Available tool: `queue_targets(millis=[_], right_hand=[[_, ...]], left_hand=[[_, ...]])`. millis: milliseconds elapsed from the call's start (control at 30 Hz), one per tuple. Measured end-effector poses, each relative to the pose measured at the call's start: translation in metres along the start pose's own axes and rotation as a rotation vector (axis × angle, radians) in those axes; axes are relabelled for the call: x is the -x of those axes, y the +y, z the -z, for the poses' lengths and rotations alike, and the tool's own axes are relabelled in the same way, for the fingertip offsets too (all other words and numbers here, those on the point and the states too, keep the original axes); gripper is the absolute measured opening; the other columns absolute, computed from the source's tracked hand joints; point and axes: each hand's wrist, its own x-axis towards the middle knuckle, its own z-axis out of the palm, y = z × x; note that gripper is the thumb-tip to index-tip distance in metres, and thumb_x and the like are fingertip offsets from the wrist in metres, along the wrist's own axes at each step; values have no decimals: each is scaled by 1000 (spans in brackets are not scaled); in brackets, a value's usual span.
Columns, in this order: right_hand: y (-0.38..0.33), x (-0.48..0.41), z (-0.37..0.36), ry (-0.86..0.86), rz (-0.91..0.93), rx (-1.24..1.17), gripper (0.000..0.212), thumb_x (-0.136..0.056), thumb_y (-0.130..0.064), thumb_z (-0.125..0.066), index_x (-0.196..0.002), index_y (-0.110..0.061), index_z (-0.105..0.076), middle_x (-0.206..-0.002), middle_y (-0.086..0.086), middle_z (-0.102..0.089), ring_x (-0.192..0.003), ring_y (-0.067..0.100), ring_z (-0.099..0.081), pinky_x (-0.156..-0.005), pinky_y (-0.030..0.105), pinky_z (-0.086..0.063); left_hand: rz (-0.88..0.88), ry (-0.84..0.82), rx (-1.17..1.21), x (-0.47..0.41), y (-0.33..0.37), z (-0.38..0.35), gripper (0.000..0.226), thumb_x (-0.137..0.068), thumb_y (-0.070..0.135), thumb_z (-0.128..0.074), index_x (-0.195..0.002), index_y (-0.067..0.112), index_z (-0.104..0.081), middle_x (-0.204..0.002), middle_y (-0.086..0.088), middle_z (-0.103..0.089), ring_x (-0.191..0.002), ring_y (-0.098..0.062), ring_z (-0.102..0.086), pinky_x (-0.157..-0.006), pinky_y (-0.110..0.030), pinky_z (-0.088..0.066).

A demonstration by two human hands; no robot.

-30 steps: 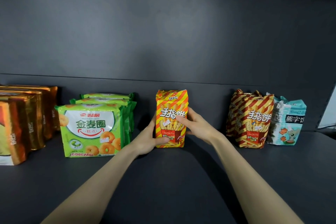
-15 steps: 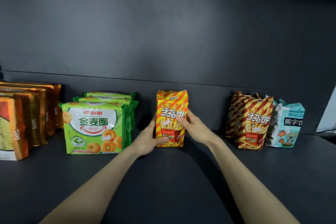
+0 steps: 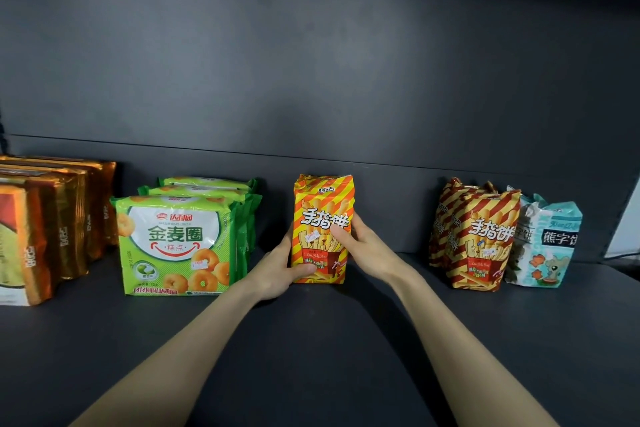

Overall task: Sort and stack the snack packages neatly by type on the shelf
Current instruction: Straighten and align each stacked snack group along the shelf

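The orange-and-yellow striped pack [image 3: 323, 229] stands upright on the dark shelf [image 3: 329, 350], about midway along it and close to the back wall, with its printed face turned toward you. You hold it from both sides. Your left hand [image 3: 277, 270] grips its lower left edge, with the thumb laid across the bottom of the front and the fingers hidden behind the pack. Your right hand [image 3: 369, 250] grips the right edge a little higher, with the thumb pressed on the middle of the front and the fingers curled round the side.

Just to the left, apart from the pack, a row of green ring-biscuit packs [image 3: 176, 246] stands one behind another. Farther left, a row of brown-and-gold packs [image 3: 65, 218] runs to the edge of the view.

To the right, well apart from the one you hold, two red-and-yellow striped packs [image 3: 479, 239] with the same lettering stand together. A pale teal pack [image 3: 545, 243] stands touching their right side.
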Motion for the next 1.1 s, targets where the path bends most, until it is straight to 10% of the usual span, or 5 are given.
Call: queue_targets(millis=[1100], right_hand=[[-19,10,3,-74,-66,52,59,-95,-41,-46,-146,-31,-19,-142,-6,-45,-127,17,-48,-104,39,-43]], left_hand=[[73,-6,-117,8,17,4,75,-86,24,-66,-146,21,-20,-134,-1,-53,-122,-17,-52,-105,-34,-42]])
